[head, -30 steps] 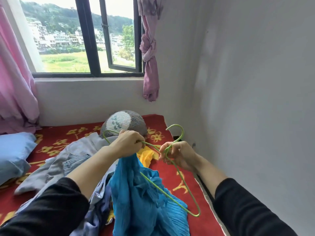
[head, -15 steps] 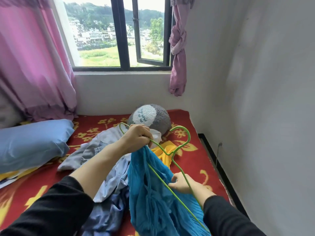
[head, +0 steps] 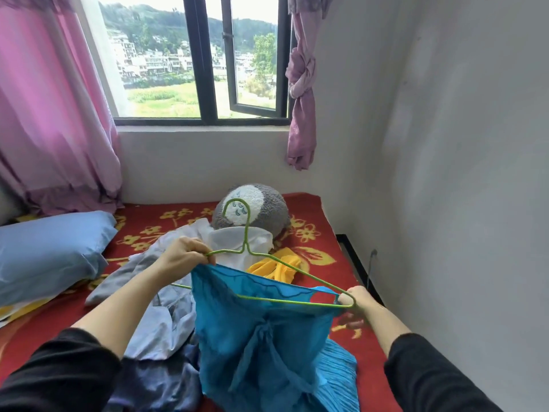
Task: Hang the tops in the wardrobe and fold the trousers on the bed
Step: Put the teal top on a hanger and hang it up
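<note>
A blue top [head: 267, 331] hangs from a green wire hanger [head: 297, 270] held above the bed. My left hand [head: 185, 255] pinches the hanger's left shoulder together with the top's left strap. My right hand [head: 355, 303] grips the hanger's right corner, where the top's other strap loops over the wire. The hook points up and away from me. Under the top, a heap of grey-blue and dark blue clothes [head: 154, 316] lies on the red blanket [head: 315, 242], along with a white garment [head: 237, 245] and a yellow one [head: 279, 267].
A grey plush toy [head: 261, 209] sits at the head of the bed and a blue pillow [head: 50, 248] lies at the left. A white wall [head: 445, 173] runs close along the right. Pink curtains [head: 53, 114] frame the half-open window [head: 208, 60].
The hanger has swung from slanting to nearly level. My right hand slid out to its right corner, and the blue top is now spread across the wire.
</note>
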The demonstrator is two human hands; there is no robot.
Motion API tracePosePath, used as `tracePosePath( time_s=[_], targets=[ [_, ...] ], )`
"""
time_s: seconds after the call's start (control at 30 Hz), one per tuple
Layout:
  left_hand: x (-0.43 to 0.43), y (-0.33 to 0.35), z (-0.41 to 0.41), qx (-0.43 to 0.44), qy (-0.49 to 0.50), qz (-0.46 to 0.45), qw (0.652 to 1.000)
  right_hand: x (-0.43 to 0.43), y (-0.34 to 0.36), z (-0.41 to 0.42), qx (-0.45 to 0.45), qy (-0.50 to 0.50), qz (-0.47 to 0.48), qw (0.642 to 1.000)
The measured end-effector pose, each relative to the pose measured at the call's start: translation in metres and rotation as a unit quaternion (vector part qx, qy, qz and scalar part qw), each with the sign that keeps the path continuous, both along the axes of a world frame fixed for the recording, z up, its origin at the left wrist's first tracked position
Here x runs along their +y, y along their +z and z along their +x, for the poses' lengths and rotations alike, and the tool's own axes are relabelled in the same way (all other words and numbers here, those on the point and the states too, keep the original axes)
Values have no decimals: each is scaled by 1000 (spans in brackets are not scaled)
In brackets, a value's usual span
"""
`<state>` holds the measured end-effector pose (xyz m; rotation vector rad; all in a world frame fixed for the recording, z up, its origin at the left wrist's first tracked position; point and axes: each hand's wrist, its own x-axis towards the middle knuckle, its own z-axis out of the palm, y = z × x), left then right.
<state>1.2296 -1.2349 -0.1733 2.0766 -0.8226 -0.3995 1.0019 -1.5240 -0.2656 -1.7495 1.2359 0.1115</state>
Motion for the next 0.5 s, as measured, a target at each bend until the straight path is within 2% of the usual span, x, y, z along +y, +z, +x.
tracePosePath(
  time_s=[0.07, 0.13, 0.2, 0.43, 0.5],
  targets=[
    [-1, -12, 0, 20, 7, 2, 1000, -4, 8, -3, -81, -97, 108, 986],
    [-2, -21, 3, 29, -2, 11, 1000, -7, 16, -6, -121, -122, 130, 976],
    [-4, -22, 6, 33, -18, 23, 999, -11, 25, -5, -133, -118, 109, 978],
    [-25, -3, -31, 26, -110, 18, 993, -17, 36, 4, -78, -122, -50, 988],
    [-29, -4, -38, 23, -130, 15, 991, -16, 37, 6, -75, -128, -65, 987]
  ],
)
